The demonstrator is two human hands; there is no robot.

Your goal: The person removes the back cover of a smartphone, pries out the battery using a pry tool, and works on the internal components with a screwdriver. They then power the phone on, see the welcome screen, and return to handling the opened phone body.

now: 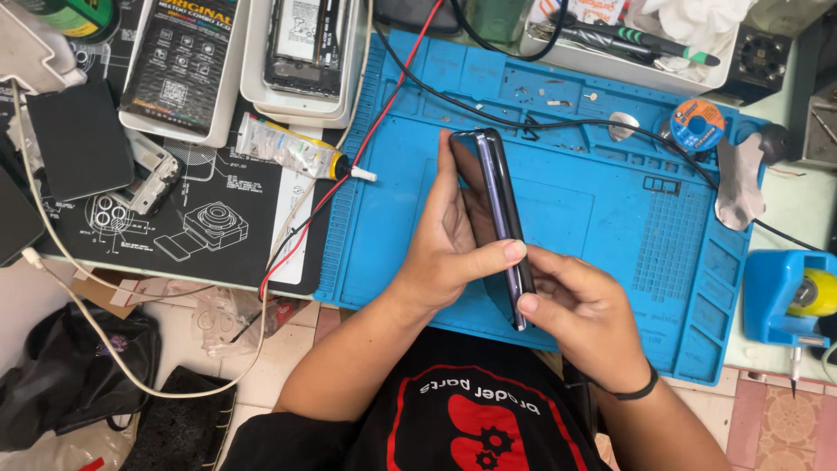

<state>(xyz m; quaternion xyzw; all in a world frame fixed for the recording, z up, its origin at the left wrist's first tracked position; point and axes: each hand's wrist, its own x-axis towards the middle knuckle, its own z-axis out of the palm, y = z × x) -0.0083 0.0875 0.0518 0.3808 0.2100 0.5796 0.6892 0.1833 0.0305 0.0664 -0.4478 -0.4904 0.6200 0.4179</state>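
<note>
— Left hand (pixel 449 249): what does it hold?

— It is closed around a dark smartphone (pixel 501 218), which stands on edge so that only its thin side faces the camera. The palm backs one face, the fingers run up along it, and the thumb crosses over to press the near edge.

— And the right hand (pixel 580 301)?

— It is curled on the lower end of the same smartphone, thumb tip against the edge just below the left thumb, fingers folded behind. A dark band circles that wrist.

— Where is the smartphone?

— It is lifted over the middle of a blue repair mat (pixel 610 209), which lies on the worktop (pixel 802 201). Its upper end points away from the person.

— What surrounds it?

— On the mat's far strip lie small screws, a blue spool (pixel 697 125) and a thin pick. A red wire (pixel 349 166) and a black wire (pixel 488 113) cross the mat's left and top parts. Just left of the mat lies a glue tube (pixel 292 150) with its nozzle touching the mat's edge. Beyond it stand white trays (pixel 248 83), one with an opened phone inside. At the far right stands a blue tape dispenser (pixel 789 296). Well to the left, a black sheet with printed diagrams (pixel 200 231) carries a small camera part.
</note>
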